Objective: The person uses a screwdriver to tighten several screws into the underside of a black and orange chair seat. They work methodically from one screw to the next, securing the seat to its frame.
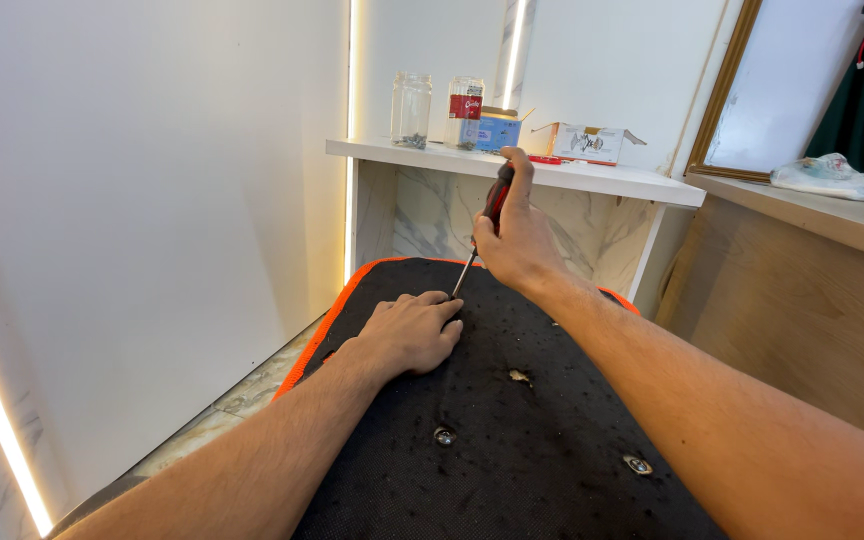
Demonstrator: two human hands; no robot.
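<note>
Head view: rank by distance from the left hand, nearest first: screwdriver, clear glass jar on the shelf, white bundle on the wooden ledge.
From the left hand:
1. Screwdriver, tip right beside the fingers, held in the right hand.
2. Clear glass jar, up on the white shelf.
3. White bundle, far right on the wooden ledge.

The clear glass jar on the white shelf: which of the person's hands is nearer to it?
Right. The right hand grips the screwdriver just below the shelf holding the jar; the left hand lies lower on the black pad.

Screwdriver (482, 232) tip hidden behind left hand (414, 330); black panel (512, 440) cut off at bottom edge.
</note>
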